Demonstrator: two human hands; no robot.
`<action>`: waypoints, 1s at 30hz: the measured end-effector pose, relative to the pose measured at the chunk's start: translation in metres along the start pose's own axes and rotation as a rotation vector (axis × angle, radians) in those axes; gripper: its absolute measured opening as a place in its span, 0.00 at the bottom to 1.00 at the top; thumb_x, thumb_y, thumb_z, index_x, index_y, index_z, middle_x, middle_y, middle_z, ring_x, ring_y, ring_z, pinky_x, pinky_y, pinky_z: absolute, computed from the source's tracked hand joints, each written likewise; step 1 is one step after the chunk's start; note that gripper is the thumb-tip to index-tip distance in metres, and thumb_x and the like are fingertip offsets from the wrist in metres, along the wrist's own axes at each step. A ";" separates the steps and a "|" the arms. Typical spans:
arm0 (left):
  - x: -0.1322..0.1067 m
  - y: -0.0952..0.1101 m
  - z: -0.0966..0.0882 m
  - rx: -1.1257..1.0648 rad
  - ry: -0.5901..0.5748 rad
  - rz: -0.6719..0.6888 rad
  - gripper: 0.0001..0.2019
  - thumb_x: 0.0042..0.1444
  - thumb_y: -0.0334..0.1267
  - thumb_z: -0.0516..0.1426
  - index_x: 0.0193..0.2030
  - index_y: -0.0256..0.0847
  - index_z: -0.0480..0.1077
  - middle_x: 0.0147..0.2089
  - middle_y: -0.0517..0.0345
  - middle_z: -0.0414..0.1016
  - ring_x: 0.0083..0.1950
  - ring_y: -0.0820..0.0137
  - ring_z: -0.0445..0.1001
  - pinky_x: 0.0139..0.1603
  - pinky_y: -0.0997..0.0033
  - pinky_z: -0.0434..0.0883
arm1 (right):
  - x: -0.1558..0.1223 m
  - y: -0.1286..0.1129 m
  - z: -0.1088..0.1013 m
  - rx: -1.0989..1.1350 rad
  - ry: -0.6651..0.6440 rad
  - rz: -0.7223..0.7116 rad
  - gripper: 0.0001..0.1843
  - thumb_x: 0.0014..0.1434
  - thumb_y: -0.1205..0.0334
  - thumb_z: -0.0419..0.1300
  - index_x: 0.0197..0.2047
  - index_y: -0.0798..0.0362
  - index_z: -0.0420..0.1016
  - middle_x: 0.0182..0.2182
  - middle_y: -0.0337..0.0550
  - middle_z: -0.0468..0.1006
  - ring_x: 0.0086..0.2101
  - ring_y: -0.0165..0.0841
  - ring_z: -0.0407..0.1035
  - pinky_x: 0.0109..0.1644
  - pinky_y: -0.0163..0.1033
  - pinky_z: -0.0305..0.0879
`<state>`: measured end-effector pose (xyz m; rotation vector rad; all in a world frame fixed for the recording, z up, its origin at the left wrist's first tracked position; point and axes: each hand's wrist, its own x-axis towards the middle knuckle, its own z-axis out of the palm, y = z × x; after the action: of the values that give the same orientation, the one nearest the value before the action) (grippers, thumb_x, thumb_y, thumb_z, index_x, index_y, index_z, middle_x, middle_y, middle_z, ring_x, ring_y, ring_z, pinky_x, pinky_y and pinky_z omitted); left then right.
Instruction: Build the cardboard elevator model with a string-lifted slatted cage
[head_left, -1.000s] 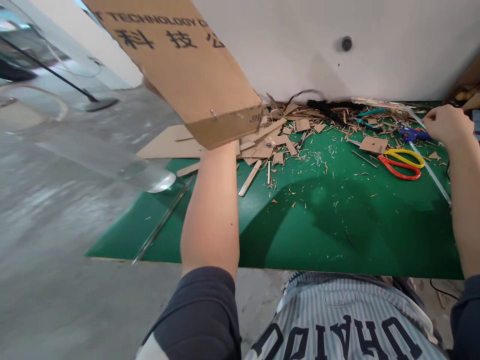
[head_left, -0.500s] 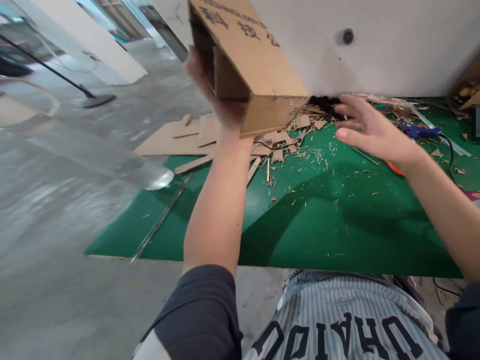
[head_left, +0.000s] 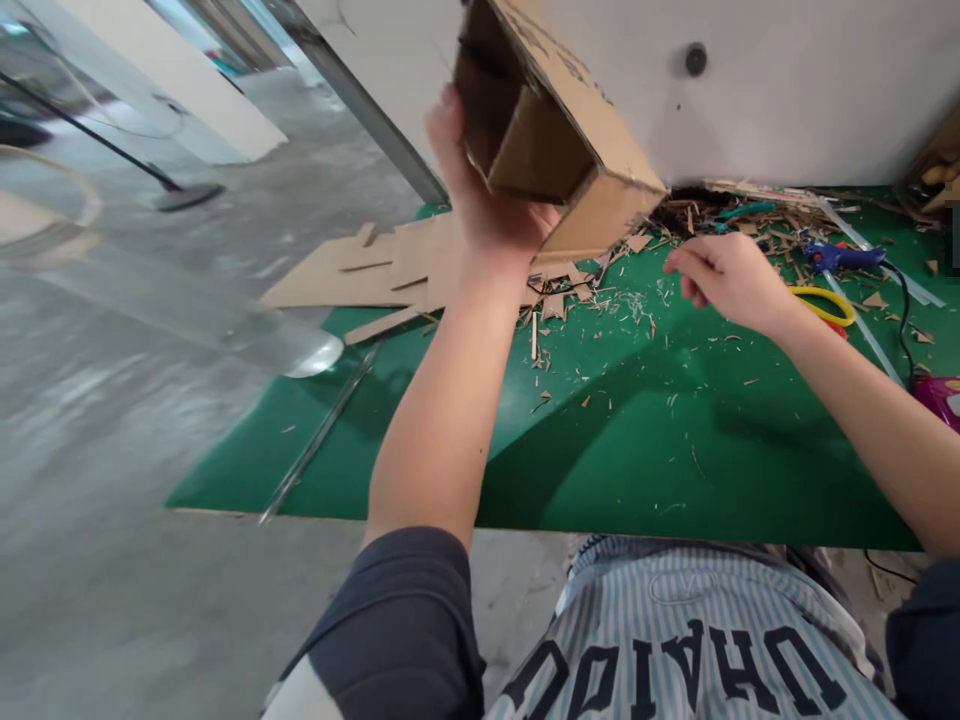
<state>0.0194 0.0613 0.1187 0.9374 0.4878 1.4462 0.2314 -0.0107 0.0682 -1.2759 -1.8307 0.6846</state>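
My left hand (head_left: pixel 487 205) supports an open-ended cardboard box (head_left: pixel 607 205) from below and behind, fingers wrapped around its left side. The box is tilted above the green table (head_left: pixel 600 450); a cardboard partition (head_left: pixel 544 150) shows inside its open end. To the right of the box, my right hand (head_left: pixel 724 275) hovers over the table with its fingers curled together. A dark patch lies by its fingertips, and whether they hold anything is hidden. Yellow-handled scissors (head_left: pixel 832 300) lie partly behind the right wrist.
A blue glue gun (head_left: pixel 844 257) with a black cord lies at right. Cardboard scraps (head_left: pixel 559 300) and flat cardboard pieces (head_left: pixel 322 270) cover the back and left. A clear strip (head_left: pixel 322 435) crosses the table's left part. A white wall (head_left: pixel 795 90) stands behind.
The box has moved right and turned, showing more of its inside. My right hand has gone from spread fingers to curled ones, slightly lower, uncovering the yellow handle.
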 end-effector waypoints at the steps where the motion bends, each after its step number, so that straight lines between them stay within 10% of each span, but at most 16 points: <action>1: 0.001 0.003 -0.002 -0.020 -0.032 0.029 0.34 0.70 0.56 0.28 0.72 0.54 0.60 0.60 0.68 0.76 0.78 0.67 0.56 0.82 0.59 0.50 | 0.004 0.009 -0.004 0.041 0.067 0.051 0.19 0.68 0.48 0.58 0.31 0.53 0.74 0.21 0.36 0.67 0.21 0.25 0.61 0.28 0.35 0.64; 6: 0.008 0.004 -0.016 -0.070 -0.161 0.040 0.37 0.70 0.59 0.29 0.76 0.43 0.52 0.60 0.60 0.77 0.79 0.64 0.53 0.80 0.60 0.55 | 0.017 0.034 -0.019 0.476 0.349 0.308 0.12 0.68 0.53 0.57 0.34 0.49 0.70 0.25 0.35 0.64 0.23 0.25 0.60 0.29 0.35 0.70; 8: 0.008 -0.001 -0.017 -0.062 -0.155 -0.006 0.37 0.70 0.59 0.29 0.77 0.41 0.49 0.62 0.58 0.77 0.77 0.62 0.57 0.79 0.58 0.57 | 0.015 0.028 -0.018 0.542 0.272 0.266 0.06 0.63 0.57 0.62 0.42 0.48 0.72 0.33 0.38 0.73 0.29 0.27 0.68 0.33 0.37 0.74; 12: 0.008 -0.016 -0.012 -0.034 -0.129 -0.020 0.35 0.71 0.55 0.30 0.78 0.40 0.45 0.69 0.59 0.71 0.75 0.63 0.61 0.79 0.50 0.55 | 0.004 0.001 -0.002 0.497 0.023 0.115 0.27 0.55 0.56 0.71 0.56 0.48 0.71 0.45 0.42 0.77 0.40 0.34 0.75 0.37 0.40 0.78; 16: 0.007 -0.032 -0.008 0.005 -0.099 -0.123 0.32 0.68 0.59 0.36 0.69 0.51 0.64 0.68 0.66 0.71 0.78 0.61 0.56 0.77 0.52 0.60 | -0.003 -0.014 0.014 0.424 -0.060 0.114 0.18 0.61 0.47 0.67 0.43 0.53 0.75 0.36 0.45 0.77 0.35 0.32 0.75 0.32 0.37 0.76; 30: 0.012 -0.032 -0.015 0.007 -0.102 -0.140 0.31 0.67 0.58 0.36 0.70 0.51 0.62 0.66 0.70 0.74 0.77 0.66 0.58 0.81 0.53 0.53 | 0.019 0.031 -0.014 0.420 0.440 0.093 0.18 0.68 0.42 0.55 0.38 0.48 0.71 0.31 0.41 0.76 0.27 0.28 0.69 0.32 0.38 0.72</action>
<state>0.0283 0.0802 0.0883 0.9585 0.4738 1.2645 0.2552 0.0177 0.0574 -1.1244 -1.2031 0.7244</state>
